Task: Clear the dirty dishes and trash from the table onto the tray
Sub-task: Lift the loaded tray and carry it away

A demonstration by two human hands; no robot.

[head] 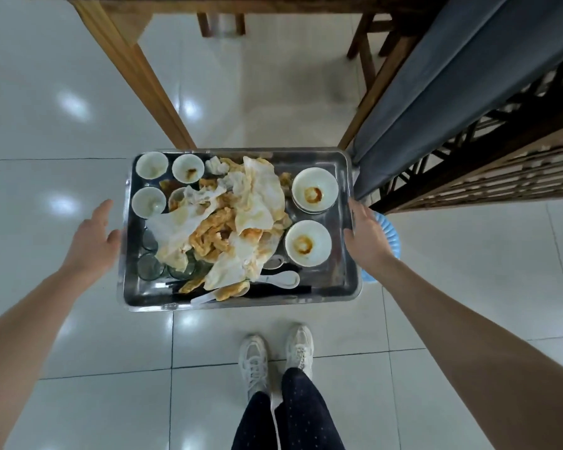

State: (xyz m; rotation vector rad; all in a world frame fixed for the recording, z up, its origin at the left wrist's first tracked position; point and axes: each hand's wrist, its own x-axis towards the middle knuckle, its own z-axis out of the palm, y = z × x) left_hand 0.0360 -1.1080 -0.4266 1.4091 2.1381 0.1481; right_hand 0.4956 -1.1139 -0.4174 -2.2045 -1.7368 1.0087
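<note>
The rectangular steel tray (309,162), heaped with sauce-stained white bowls (314,190) and greasy crumpled paper (260,193), sits between the left hand (91,235) and right hand (364,228), both open-fingered beside its short rims, probably to lift it level.

A rectangular metal tray (241,306) lies level and fully loaded. A heap of crumpled, grease-stained paper (221,222) fills its middle. Three small white cups (152,164) stand upright at its far left. Clear glasses (148,267) stand at the near left, and two sauce-stained white bowls (314,189) on the right. A white spoon (281,279) and dark chopsticks (283,290) lie along the near edge.
</note>
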